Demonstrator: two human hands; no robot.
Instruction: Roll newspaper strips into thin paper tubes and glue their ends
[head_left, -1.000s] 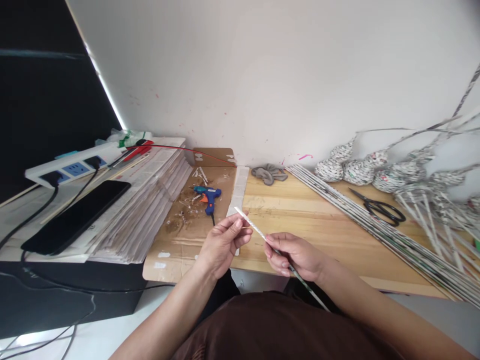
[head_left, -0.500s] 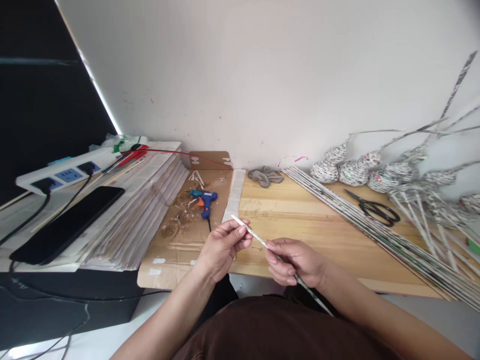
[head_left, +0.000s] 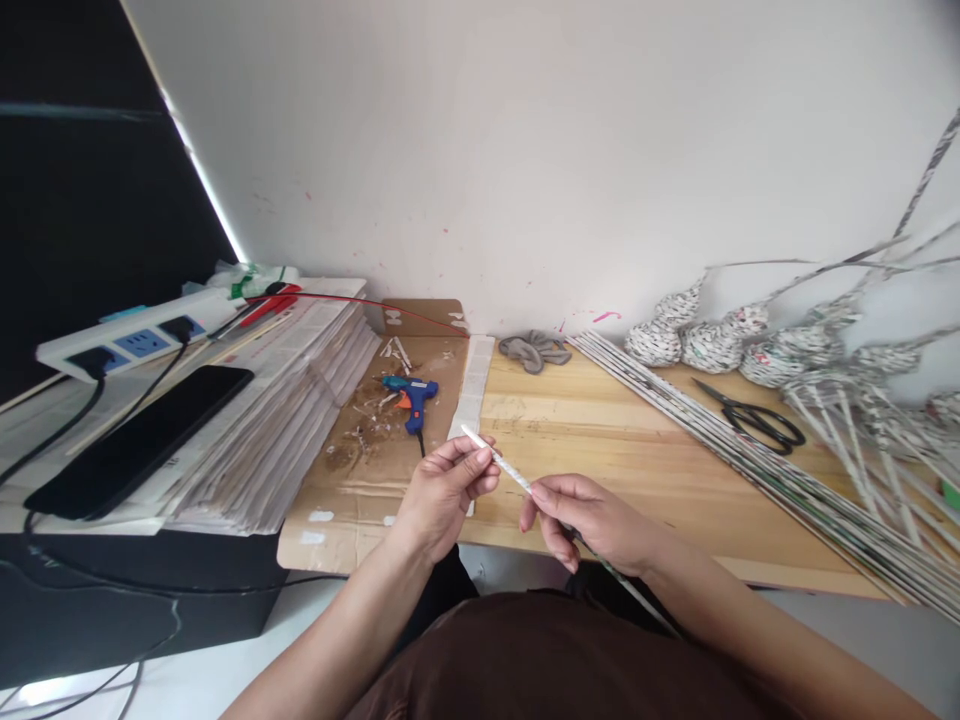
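Observation:
A thin rolled paper tube [head_left: 513, 473] slants between my two hands above the near edge of the table. My left hand [head_left: 450, 490] pinches it just below its white upper tip, thumb against fingers. Further down, my right hand [head_left: 585, 515] grips the same tube between thumb and index finger, with the other fingers loosely curled. The tube's lower end passes under my right hand toward my lap. Beyond my left hand, a blue glue gun [head_left: 417, 398] lies on a stained cardboard sheet [head_left: 360, 475] strewn with paper scraps.
On the left, a newspaper stack [head_left: 300, 420] bears a black phone [head_left: 142, 440] and a power strip [head_left: 135, 335]. Long paper tubes [head_left: 720, 440], black scissors [head_left: 757, 420] and woven paper gourds [head_left: 712, 345] lie right. A grey cloth [head_left: 534, 350] rests by the wall.
The fingers of my right hand have loosened and shifted slightly left along the tube. My left hand keeps its pinch near the tip. The view has shifted slightly.

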